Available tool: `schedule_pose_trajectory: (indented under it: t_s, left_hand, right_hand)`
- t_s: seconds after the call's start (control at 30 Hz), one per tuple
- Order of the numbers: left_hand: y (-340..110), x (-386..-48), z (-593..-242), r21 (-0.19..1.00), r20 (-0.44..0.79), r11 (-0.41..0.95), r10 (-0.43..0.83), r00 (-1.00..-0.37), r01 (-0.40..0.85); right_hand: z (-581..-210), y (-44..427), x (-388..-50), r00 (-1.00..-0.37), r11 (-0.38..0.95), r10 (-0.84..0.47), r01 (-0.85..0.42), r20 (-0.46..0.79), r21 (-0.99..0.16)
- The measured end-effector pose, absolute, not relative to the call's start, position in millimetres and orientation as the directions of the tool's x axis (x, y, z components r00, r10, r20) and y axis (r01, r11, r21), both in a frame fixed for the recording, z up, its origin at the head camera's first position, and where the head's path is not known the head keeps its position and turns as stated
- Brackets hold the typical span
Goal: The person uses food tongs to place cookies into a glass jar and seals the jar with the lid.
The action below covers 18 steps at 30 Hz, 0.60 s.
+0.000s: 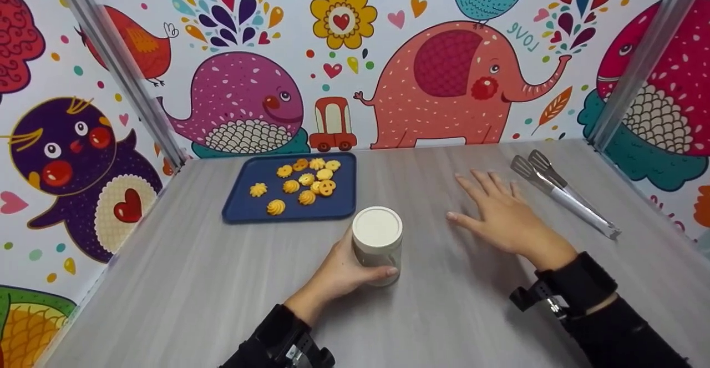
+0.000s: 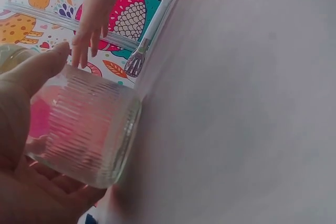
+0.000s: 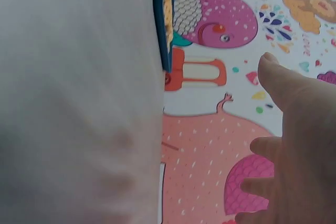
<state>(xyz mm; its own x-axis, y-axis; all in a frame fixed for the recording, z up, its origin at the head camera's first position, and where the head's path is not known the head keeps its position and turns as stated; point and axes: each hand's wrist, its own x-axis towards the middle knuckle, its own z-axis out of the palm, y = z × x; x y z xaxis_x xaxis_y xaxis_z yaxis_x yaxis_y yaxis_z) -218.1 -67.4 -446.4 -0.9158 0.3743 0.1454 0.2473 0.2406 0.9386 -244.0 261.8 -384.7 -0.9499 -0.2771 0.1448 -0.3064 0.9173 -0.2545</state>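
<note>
In the head view my left hand (image 1: 341, 273) grips a clear glass jar (image 1: 380, 258) with a white lid (image 1: 378, 227), thumb across its front. The left wrist view shows ridged glass on the jar (image 2: 86, 124), and the fingers wrap behind and under it. My right hand (image 1: 507, 221) hovers over the table with its fingers spread and holds nothing. Metal tongs (image 1: 571, 198) with slotted ends lie just right of that hand. Beyond the jar, a blue tray (image 1: 249, 207) carries several cookies (image 1: 307, 196), some swirled and some pretzel-shaped.
The grey table (image 1: 183, 279) ends at a back wall printed with cartoon animals (image 1: 444, 96). Metal posts (image 1: 119, 74) stand at the table's back corners. The tray sits near the back edge, left of centre.
</note>
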Motion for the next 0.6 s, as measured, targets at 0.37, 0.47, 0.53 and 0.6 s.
schedule_pose_trajectory:
  t_s: [0.37, 0.47, 0.53, 0.6]
  left_hand:
    - [-66.6, -215.4, -449.1, 0.943, 0.122, 0.243, 0.386, -0.914, 0.229]
    - [-65.9, -215.9, -448.5, 0.942, 0.134, 0.236, 0.391, -0.911, 0.24]
    - [-65.5, -216.7, -448.4, 0.94, 0.151, 0.228, 0.393, -0.907, 0.255]
    - [-65.5, -217.8, -448.8, 0.94, 0.167, 0.212, 0.395, -0.903, 0.266]
  right_hand:
    - [-377.7, 214.8, -223.2, -0.875, 0.84, -0.407, -0.471, 0.261, -0.271]
    - [-373.7, 201.7, -214.6, -0.849, 0.794, -0.435, -0.519, 0.3, -0.316]
    - [-371.3, 193.8, -209.1, -0.834, 0.76, -0.445, -0.545, 0.328, -0.354]
    - [-370.0, 186.2, -204.6, -0.822, 0.727, -0.458, -0.565, 0.337, -0.39]
